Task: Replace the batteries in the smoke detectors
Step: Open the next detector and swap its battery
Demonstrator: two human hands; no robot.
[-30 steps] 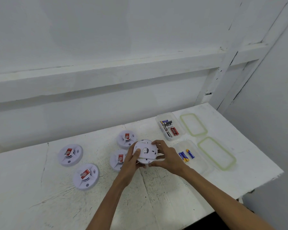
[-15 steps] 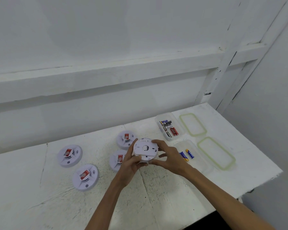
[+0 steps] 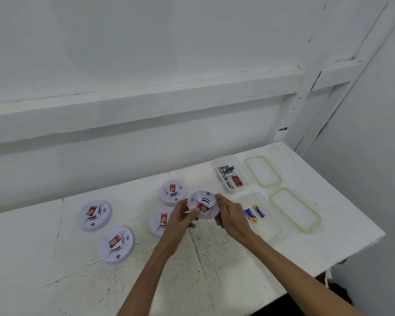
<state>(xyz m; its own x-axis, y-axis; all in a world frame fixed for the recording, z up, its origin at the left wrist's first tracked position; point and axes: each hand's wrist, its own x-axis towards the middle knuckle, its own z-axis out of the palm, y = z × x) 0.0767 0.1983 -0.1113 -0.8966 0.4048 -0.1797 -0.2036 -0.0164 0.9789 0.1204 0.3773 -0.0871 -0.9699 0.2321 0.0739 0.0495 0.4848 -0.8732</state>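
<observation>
Bright, even light; soft shadows; slight blur, wide-angle edge distortion.

Held detector (image 3: 203, 202) over table (image 3: 55, 281) middle, between left hand (image 3: 180, 217) and right hand (image 3: 232, 215). Detector pair (image 3: 172, 192) just left of it, second pair (image 3: 94, 215) far left. Right side: far container (image 3: 224, 158), near container (image 3: 269, 226) before it, batteries (image 3: 229, 176) inside both, lids (image 3: 262, 171) right of them.

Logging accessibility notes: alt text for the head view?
The left hand and right hand hold a white smoke detector over a white table. Four other detectors lie left of it; two open containers of batteries and their lids sit right.
</observation>
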